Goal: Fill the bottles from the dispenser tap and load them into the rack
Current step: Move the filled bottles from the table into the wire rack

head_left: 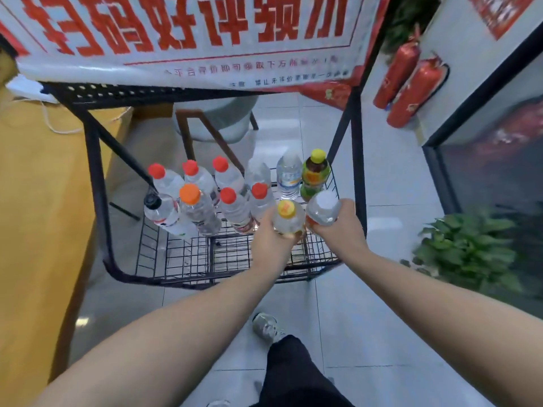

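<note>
Yellow-capped bottle (286, 218) is gripped by the left hand (269, 230), white-capped bottle (323, 211) by the right hand (340, 223) — loading; rack (235, 259) gaps are needed next.

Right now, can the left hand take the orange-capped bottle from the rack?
Probably not yet: the left hand already grips the yellow-capped bottle. The orange-capped bottle stands close, with nothing above it, so the path itself looks free.

A white banner (188, 33) hangs across the top of the frame. It carries a row of large red Chinese characters, cut off by the upper edge; "好评" can be read near its middle, the rest only in part. Two lines of small red print along the banner's lower right are too blurred to read. The bottle labels are illegible as well.
</note>
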Demonstrator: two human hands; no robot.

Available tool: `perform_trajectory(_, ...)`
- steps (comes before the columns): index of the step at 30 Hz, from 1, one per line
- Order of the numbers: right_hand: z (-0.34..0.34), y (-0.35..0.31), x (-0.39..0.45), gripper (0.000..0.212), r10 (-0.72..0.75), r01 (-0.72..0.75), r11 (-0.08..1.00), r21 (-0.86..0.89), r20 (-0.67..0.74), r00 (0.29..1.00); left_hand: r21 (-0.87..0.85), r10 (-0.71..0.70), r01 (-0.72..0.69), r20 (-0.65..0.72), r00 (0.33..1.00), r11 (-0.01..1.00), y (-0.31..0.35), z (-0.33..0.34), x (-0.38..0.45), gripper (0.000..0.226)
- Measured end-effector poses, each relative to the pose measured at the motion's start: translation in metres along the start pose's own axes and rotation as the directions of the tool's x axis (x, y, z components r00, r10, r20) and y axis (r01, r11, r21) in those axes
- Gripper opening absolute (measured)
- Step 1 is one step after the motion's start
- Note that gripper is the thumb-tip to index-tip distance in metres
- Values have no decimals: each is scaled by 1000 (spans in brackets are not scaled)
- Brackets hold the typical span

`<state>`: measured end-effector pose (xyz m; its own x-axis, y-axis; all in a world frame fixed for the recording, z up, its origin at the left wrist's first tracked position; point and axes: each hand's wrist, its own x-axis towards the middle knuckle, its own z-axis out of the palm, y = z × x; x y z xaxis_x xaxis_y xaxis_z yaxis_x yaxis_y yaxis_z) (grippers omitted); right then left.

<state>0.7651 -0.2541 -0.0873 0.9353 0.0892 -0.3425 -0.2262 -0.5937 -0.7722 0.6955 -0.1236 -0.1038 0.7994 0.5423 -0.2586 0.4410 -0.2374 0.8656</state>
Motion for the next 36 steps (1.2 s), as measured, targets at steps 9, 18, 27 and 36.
perform_trajectory(9, 31, 21, 38, 59, 122, -108, 976, 190, -60, 991, -84, -202, 195, -85, 976, 977, -5, 53, 28, 45)
perform_trajectory(18, 36, 36, 55, 51, 144, -130, 976, 175, -70, 987, -87, -272, 263, -119, 955, 961, -13, 76, 45, 44)
perform_trajectory(27, 46, 49, 60, 51, 154, -144, 983, 111, -90, 984, -141, -259, 244, -103, 960, 959, -22, 83, 50, 38)
perform_trajectory(36, 48, 41, 52, 60, 125, -119, 992, 47, -148, 981, -122, -237, 228, -63, 969, 966, -21, 80, 51, 32)
